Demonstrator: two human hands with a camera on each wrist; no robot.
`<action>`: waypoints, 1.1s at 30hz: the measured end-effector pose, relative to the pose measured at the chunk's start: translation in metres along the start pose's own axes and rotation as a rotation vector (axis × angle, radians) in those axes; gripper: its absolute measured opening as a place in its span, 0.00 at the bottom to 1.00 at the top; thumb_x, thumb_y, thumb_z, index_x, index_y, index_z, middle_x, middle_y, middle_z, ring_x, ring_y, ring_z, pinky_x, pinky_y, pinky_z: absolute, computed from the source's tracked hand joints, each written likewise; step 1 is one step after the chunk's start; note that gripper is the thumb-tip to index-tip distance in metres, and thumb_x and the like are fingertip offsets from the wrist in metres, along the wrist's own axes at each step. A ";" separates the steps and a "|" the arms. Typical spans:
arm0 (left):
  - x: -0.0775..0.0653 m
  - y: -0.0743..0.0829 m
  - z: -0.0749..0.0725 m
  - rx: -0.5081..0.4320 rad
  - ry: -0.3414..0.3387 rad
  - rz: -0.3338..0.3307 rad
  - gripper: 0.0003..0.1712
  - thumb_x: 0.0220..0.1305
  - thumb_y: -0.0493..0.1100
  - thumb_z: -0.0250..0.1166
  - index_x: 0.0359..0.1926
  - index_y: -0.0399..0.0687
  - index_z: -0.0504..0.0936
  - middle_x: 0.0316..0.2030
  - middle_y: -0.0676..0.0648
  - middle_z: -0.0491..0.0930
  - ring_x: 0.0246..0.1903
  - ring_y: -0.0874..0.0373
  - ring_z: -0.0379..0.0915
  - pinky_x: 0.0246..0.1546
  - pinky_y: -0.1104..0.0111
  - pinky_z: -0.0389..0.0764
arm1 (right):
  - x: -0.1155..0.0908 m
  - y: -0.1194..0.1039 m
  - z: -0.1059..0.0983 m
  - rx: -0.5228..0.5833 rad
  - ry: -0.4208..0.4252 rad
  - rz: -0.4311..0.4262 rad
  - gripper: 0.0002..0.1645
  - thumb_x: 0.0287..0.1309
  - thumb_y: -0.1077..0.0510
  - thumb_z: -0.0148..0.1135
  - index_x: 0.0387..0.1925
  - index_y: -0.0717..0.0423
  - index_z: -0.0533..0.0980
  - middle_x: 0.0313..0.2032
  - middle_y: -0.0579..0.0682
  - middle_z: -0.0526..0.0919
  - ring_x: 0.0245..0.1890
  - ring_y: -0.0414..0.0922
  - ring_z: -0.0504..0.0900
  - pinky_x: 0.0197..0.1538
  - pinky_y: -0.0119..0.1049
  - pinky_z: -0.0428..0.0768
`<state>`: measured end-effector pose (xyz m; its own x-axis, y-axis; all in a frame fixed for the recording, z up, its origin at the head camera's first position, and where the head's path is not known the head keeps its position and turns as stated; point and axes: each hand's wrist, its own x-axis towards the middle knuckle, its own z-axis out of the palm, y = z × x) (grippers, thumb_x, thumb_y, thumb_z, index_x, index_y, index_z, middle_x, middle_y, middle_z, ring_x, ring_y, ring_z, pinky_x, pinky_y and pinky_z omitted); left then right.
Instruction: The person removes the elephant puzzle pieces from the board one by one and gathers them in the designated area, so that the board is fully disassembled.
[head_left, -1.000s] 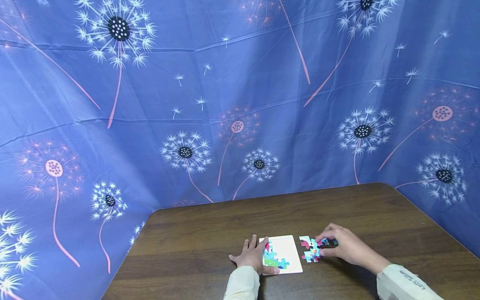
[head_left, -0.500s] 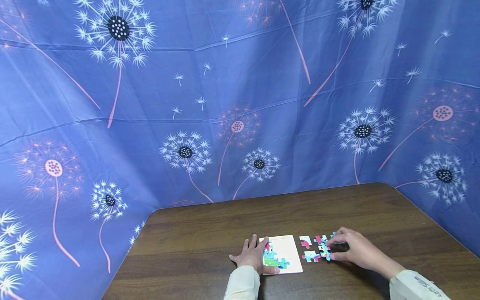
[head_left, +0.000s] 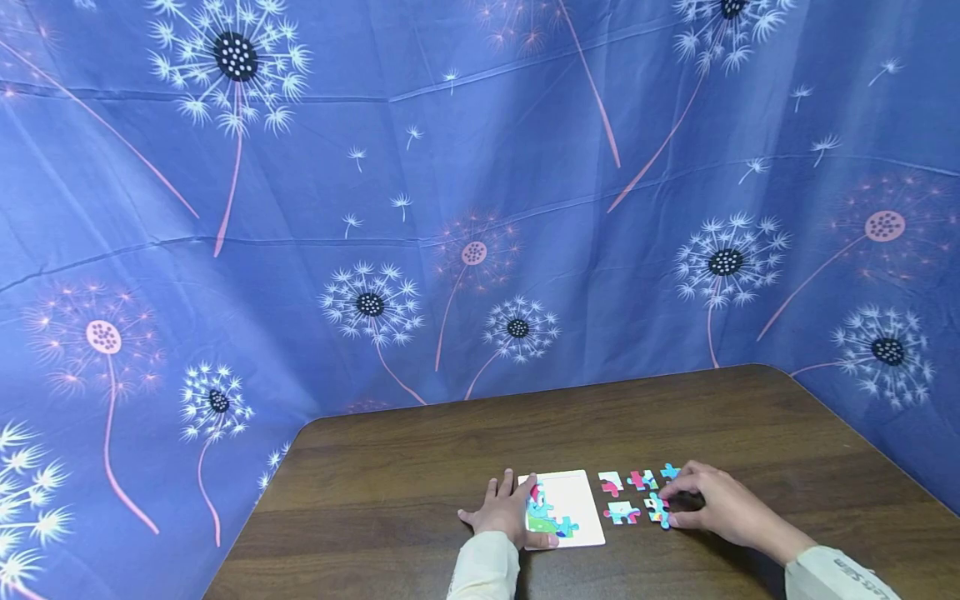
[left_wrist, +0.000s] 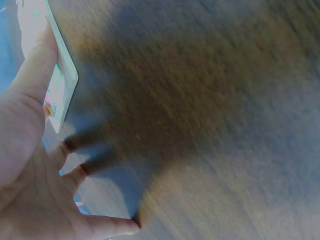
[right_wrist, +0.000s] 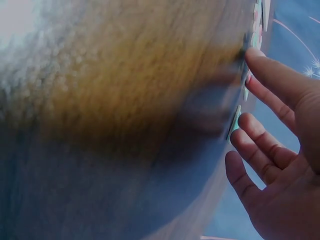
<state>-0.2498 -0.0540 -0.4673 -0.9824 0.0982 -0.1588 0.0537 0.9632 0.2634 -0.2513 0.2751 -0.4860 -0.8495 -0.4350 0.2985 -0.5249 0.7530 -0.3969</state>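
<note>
Your right hand [head_left: 716,504] pinches a blue-and-white jigsaw piece [head_left: 657,511], long axis away from you, well inside the far edge of the brown wooden desk [head_left: 465,433], your left hand [head_left: 504,515] splayed over a white square board [head_left: 581,504].

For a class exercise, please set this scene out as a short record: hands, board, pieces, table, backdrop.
Left hand: fingers spread, resting across the left edge of the board
Right hand: holds a piece between thumb and finger
Board: picture at left, white at right
Other pieces: right of board
Table: brown, wood-grained
Backdrop: blue, dandelion print
</note>
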 end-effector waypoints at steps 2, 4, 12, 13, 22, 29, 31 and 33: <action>0.000 0.000 0.000 0.004 -0.002 -0.002 0.55 0.44 0.64 0.81 0.74 0.65 0.68 0.75 0.46 0.62 0.74 0.41 0.57 0.53 0.21 0.62 | 0.000 0.000 0.000 -0.004 -0.011 0.011 0.16 0.46 0.47 0.81 0.38 0.44 0.87 0.36 0.36 0.76 0.36 0.35 0.76 0.36 0.37 0.76; 0.000 0.000 0.000 0.006 -0.002 -0.003 0.55 0.44 0.64 0.81 0.74 0.65 0.68 0.75 0.46 0.62 0.74 0.42 0.57 0.53 0.21 0.62 | 0.000 0.000 0.000 -0.006 -0.024 0.023 0.16 0.46 0.47 0.80 0.38 0.44 0.87 0.36 0.35 0.76 0.36 0.35 0.76 0.36 0.37 0.76; 0.001 0.000 0.002 0.010 -0.002 -0.004 0.56 0.43 0.66 0.80 0.74 0.65 0.68 0.75 0.46 0.63 0.74 0.42 0.57 0.53 0.21 0.61 | 0.002 0.001 -0.001 -0.019 -0.050 0.050 0.17 0.46 0.47 0.81 0.40 0.44 0.87 0.37 0.36 0.76 0.37 0.37 0.76 0.37 0.38 0.77; 0.001 -0.001 0.002 0.014 -0.002 -0.004 0.56 0.43 0.66 0.80 0.74 0.66 0.67 0.75 0.46 0.63 0.74 0.42 0.57 0.53 0.21 0.61 | 0.002 0.000 0.000 -0.021 -0.047 0.052 0.18 0.45 0.47 0.81 0.40 0.44 0.87 0.37 0.36 0.76 0.37 0.37 0.76 0.37 0.38 0.77; 0.003 -0.001 0.003 0.017 -0.004 -0.005 0.57 0.43 0.67 0.80 0.75 0.65 0.67 0.75 0.46 0.62 0.74 0.42 0.56 0.53 0.21 0.61 | 0.004 -0.002 0.001 -0.020 -0.025 0.046 0.18 0.44 0.47 0.82 0.39 0.44 0.86 0.37 0.36 0.76 0.37 0.37 0.77 0.37 0.37 0.77; 0.003 -0.001 0.004 0.006 -0.004 -0.008 0.57 0.42 0.66 0.80 0.74 0.65 0.67 0.75 0.46 0.62 0.74 0.42 0.56 0.54 0.21 0.60 | 0.004 0.000 0.001 -0.019 -0.052 0.071 0.16 0.45 0.49 0.82 0.37 0.41 0.85 0.38 0.36 0.76 0.38 0.38 0.77 0.39 0.39 0.78; 0.003 -0.001 0.003 0.005 -0.004 -0.009 0.57 0.42 0.66 0.80 0.74 0.65 0.68 0.75 0.45 0.63 0.74 0.42 0.56 0.54 0.21 0.60 | 0.004 0.000 0.001 -0.020 -0.051 0.073 0.16 0.44 0.49 0.82 0.37 0.42 0.85 0.38 0.37 0.76 0.37 0.38 0.77 0.38 0.39 0.77; 0.003 -0.001 0.003 0.004 -0.006 -0.009 0.57 0.42 0.66 0.80 0.74 0.65 0.68 0.75 0.45 0.62 0.74 0.42 0.56 0.54 0.21 0.60 | 0.004 0.000 0.000 -0.021 -0.038 0.061 0.17 0.44 0.50 0.82 0.37 0.43 0.85 0.37 0.37 0.76 0.37 0.38 0.77 0.38 0.39 0.77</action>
<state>-0.2522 -0.0538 -0.4712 -0.9819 0.0910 -0.1663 0.0457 0.9650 0.2582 -0.2549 0.2728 -0.4850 -0.8815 -0.4062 0.2408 -0.4714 0.7885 -0.3950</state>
